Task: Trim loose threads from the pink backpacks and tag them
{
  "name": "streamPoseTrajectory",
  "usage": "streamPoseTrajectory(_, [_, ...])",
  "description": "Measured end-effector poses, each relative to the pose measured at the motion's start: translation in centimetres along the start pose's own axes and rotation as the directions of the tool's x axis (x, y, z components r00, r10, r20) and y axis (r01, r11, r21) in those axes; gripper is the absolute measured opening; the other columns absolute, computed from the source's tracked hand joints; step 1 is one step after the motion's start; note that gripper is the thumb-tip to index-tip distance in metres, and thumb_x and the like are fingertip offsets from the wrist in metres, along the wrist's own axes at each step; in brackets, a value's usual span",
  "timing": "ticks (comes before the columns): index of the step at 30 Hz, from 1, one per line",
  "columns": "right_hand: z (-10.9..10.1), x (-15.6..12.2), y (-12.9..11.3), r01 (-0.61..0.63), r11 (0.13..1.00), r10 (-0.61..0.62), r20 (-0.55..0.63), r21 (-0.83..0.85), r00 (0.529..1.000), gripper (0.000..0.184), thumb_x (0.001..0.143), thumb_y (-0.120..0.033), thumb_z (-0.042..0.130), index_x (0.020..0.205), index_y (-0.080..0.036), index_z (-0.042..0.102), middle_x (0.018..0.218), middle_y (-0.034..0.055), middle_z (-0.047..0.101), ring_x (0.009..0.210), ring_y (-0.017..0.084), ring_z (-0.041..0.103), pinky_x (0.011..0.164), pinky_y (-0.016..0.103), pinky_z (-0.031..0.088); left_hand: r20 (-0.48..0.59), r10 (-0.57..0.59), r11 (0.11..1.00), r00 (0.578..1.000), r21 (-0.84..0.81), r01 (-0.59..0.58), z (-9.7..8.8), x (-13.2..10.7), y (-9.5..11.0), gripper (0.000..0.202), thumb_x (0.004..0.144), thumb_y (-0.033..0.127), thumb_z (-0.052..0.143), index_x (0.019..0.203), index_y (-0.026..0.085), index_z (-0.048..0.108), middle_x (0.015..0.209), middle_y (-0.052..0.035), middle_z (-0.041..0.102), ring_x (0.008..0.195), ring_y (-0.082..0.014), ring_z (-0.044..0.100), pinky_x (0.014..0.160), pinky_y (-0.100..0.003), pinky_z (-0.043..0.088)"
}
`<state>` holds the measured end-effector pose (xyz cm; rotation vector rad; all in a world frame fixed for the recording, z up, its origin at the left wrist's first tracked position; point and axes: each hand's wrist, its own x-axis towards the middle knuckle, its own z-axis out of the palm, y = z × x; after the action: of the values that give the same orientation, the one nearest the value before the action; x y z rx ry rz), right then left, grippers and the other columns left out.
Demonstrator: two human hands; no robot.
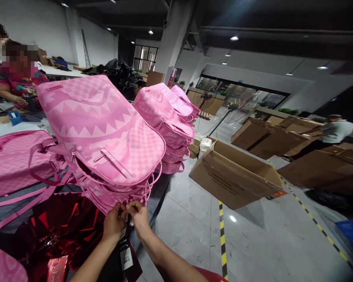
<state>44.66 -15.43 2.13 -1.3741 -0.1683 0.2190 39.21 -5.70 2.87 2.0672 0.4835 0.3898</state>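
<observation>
A tall stack of pink patterned backpacks (100, 133) lies on the table in front of me. My left hand (114, 224) and my right hand (139, 218) meet at the lower edge of the stack, fingers pinched together on something small near a pink strap. A dark hang tag (127, 256) with a white label dangles just below my hands. A shiny red backpack (59, 231) lies under my left forearm.
More pink backpacks lie at the left (14, 160) and in a second stack (167, 117) behind. An open cardboard box (235, 172) sits on the floor to the right, with more boxes (270, 137) beyond. People work at the far left and far right.
</observation>
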Motion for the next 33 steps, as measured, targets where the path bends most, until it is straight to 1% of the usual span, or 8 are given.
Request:
streamPoseTrajectory(4, [0.2, -0.3, 0.0, -0.071, 0.994, 0.070, 0.017, 0.085, 0.997, 0.015, 0.066, -0.033, 0.071, 0.066, -0.019, 0.065, 0.060, -0.0025, 0.059, 0.059, 0.014, 0.051, 0.061, 0.027, 0.039, 0.148, 0.017, 0.999, 0.989, -0.038, -0.012, -0.2, -0.2, -0.3, 0.024, 0.085, 0.037, 0.048, 0.093, 0.022, 0.064, 0.073, 0.0001, 0.069, 0.068, -0.0174, 0.064, 0.066, -0.025, 0.044])
streamPoseTrajectory(9, [0.2, -0.3, -0.3, -0.055, 0.997, 0.055, 0.000, 0.055, 0.998, 0.014, 0.064, -0.032, 0.072, 0.066, -0.019, 0.067, 0.063, -0.0014, 0.061, 0.064, 0.015, 0.052, 0.065, 0.027, 0.039, -0.009, -0.032, 0.999, 0.999, 0.026, 0.032, 0.0, -0.2, -0.5, 0.020, 0.081, 0.039, 0.055, 0.071, 0.021, 0.054, 0.061, 0.0032, 0.060, 0.057, -0.0139, 0.056, 0.059, -0.022, 0.039])
streamPoseTrajectory(14, [0.1, -0.2, -0.8, -0.075, 0.993, 0.072, 0.034, 0.093, 0.997, 0.015, 0.064, -0.033, 0.072, 0.065, -0.019, 0.065, 0.061, -0.0015, 0.060, 0.061, 0.015, 0.051, 0.062, 0.027, 0.039, 0.137, 0.012, 0.999, 0.990, -0.045, -0.006, -0.3, -0.1, 0.2, 0.021, 0.087, 0.037, 0.046, 0.082, 0.021, 0.059, 0.068, 0.0019, 0.065, 0.062, -0.0152, 0.060, 0.061, -0.023, 0.041])
streamPoseTrajectory(18, [-0.1, -0.2, -1.2, -0.071, 0.995, 0.070, 0.023, 0.070, 0.997, 0.017, 0.062, -0.035, 0.074, 0.064, -0.019, 0.066, 0.061, -0.0015, 0.060, 0.061, 0.014, 0.051, 0.063, 0.027, 0.039, 0.041, -0.043, 0.994, 0.998, 0.106, 0.038, -0.6, -0.4, 1.2, 0.013, 0.084, 0.031, 0.053, 0.077, 0.021, 0.058, 0.064, 0.0021, 0.062, 0.061, -0.0145, 0.057, 0.059, -0.023, 0.036])
streamPoseTrajectory(22, [-0.4, -0.1, -1.2, -0.061, 0.997, 0.060, 0.026, 0.037, 0.998, 0.018, 0.064, -0.036, 0.074, 0.065, -0.019, 0.068, 0.063, -0.0005, 0.063, 0.062, 0.015, 0.052, 0.065, 0.028, 0.042, 0.143, -0.014, 1.000, 0.990, 0.001, 0.014, -0.7, -0.5, 2.0, 0.016, 0.088, 0.023, 0.048, 0.082, 0.019, 0.062, 0.071, -0.0005, 0.066, 0.065, -0.0139, 0.060, 0.061, -0.022, 0.039])
streamPoseTrajectory(26, [-0.8, 0.0, -1.1, -0.053, 0.999, 0.053, 0.025, 0.012, 0.998, 0.022, 0.063, -0.038, 0.075, 0.066, -0.018, 0.068, 0.064, -0.0003, 0.063, 0.064, 0.015, 0.052, 0.065, 0.028, 0.040, 0.062, -0.067, 0.996, 0.996, 0.069, 0.062, -0.6, -0.4, 2.3, 0.008, 0.084, 0.021, 0.054, 0.078, 0.019, 0.060, 0.068, 0.0006, 0.064, 0.063, -0.0134, 0.058, 0.060, -0.022, 0.036])
streamPoseTrajectory(30, [-1.1, 0.2, -0.8, -0.054, 0.998, 0.054, 0.016, 0.027, 0.998, 0.025, 0.061, -0.040, 0.078, 0.066, -0.017, 0.068, 0.064, -0.0009, 0.062, 0.064, 0.015, 0.051, 0.066, 0.029, 0.039, 0.132, -0.062, 0.998, 0.989, 0.023, 0.059, -0.6, -0.6, 2.9, 0.012, 0.084, 0.019, 0.052, 0.082, 0.020, 0.063, 0.068, 0.0010, 0.065, 0.065, -0.0138, 0.060, 0.061, -0.022, 0.035])
streamPoseTrajectory(33, [-1.3, 0.3, -0.7, -0.044, 0.999, 0.044, 0.000, 0.013, 0.999, 0.028, 0.060, -0.042, 0.079, 0.066, -0.017, 0.067, 0.065, -0.0006, 0.062, 0.065, 0.015, 0.051, 0.067, 0.030, 0.039, 0.021, -0.101, 0.988, 0.995, 0.116, 0.098, -0.7, -0.8, 3.6, 0.007, 0.081, 0.022, 0.058, 0.076, 0.019, 0.062, 0.067, 0.0007, 0.064, 0.066, -0.0146, 0.059, 0.060, -0.023, 0.032])
